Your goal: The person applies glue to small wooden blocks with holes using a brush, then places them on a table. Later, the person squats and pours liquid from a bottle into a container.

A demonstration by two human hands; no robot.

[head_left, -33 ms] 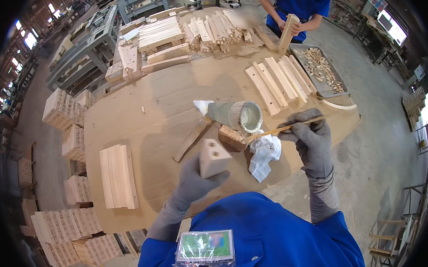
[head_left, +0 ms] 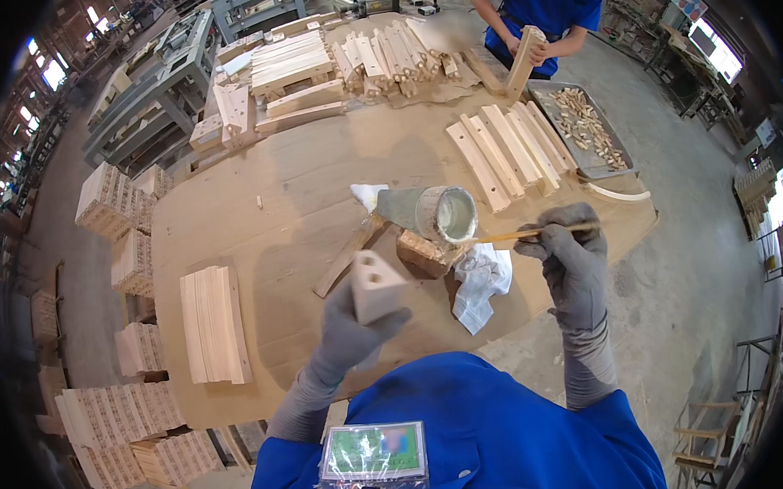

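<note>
My gloved left hand (head_left: 353,328) is closed around a wooden block (head_left: 376,289) with two round holes in its upturned end. My gloved right hand (head_left: 574,257) pinches a thin yellowish stick (head_left: 506,236). The stick's far end points left, at the lower rim of a round pot (head_left: 455,216) with pale stuff inside. The pot lies tilted on the table, its mouth facing me, beside a rough brown block (head_left: 423,252). A crumpled white cloth (head_left: 482,284) lies just left of my right hand. A flat wooden strip (head_left: 348,257) rests left of the pot.
Bored wooden bars (head_left: 511,154) lie at the right, beside a metal tray (head_left: 628,168) of small dowels. A strip stack (head_left: 214,325) sits on the cardboard-covered table (head_left: 230,200) at left. More bars (head_left: 293,62) fill the far side. A co-worker (head_left: 539,11) holds a bar upright.
My left hand and the wooden block have shifted slightly left. The stick in my right hand has become more level, its far end a little higher and further right.
</note>
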